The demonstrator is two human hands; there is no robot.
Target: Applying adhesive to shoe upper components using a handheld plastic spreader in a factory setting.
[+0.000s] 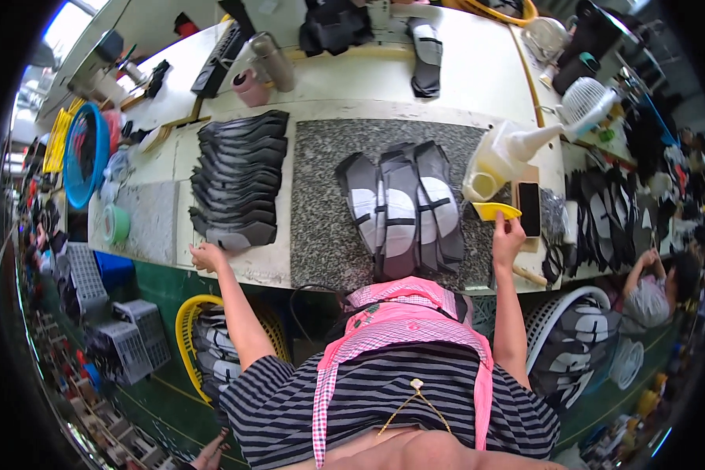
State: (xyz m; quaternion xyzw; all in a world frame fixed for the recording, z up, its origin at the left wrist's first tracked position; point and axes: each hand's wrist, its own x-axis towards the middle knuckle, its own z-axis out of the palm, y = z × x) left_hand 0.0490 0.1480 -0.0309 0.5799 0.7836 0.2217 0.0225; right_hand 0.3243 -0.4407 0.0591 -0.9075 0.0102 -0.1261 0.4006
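My right hand [508,238] pinches a yellow, flat-bladed scraper [497,211] just in front of a translucent squeeze bottle [495,160] with a long spout. The bottle holds a yellowish content. At the table's front edge, my left hand [207,257] has its fingers curled in beside the nearest of a long row of overlapping black-and-grey cut pieces [239,176]. Whether it grips that piece is hard to see. Between my hands, several grey-and-white shoe-upper pieces [400,207] lie fanned on a speckled stone slab [317,157].
A phone [529,208] lies right of the scraper. Beside my legs stand a yellow basket [186,345] and a white basket [542,329], both with pieces. Further back are a steel flask [272,61] and a pink cup [250,88]. Another person [656,290] works at the right.
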